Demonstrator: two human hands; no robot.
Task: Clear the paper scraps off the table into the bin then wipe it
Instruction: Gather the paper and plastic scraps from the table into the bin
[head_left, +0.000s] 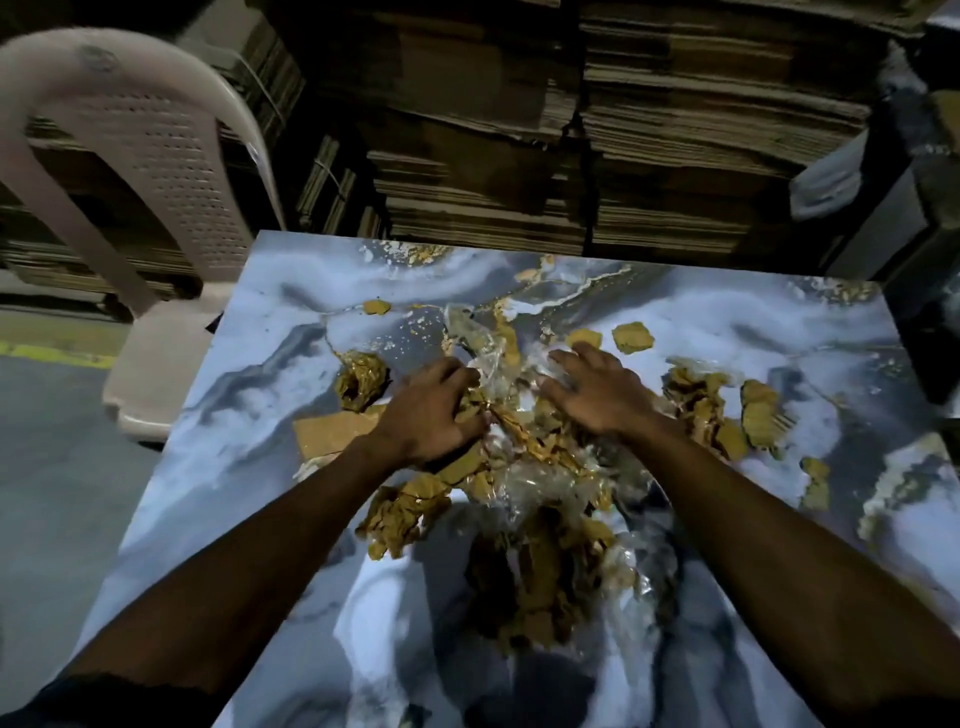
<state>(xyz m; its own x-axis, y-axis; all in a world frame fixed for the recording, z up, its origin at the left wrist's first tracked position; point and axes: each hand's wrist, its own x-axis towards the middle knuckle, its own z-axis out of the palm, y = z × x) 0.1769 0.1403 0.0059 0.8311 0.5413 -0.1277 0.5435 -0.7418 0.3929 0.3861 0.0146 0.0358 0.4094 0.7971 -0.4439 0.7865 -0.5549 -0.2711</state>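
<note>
On the marble-patterned table (701, 322), the brown paper scraps (540, 551) and clear plastic film (524, 483) want raking inward: left hand (431, 410) curls into the heap, right hand (597, 389) lies spread flat on it, sweeping stray pieces (631, 336) too.

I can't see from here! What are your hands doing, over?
Left hand grips paper scraps; right hand open on clear plastic wrap. Scraps scattered across marble-patterned table. No bin in view.

Both arms out; left hand (431, 410) curled, right hand (597, 389) flat.
</note>
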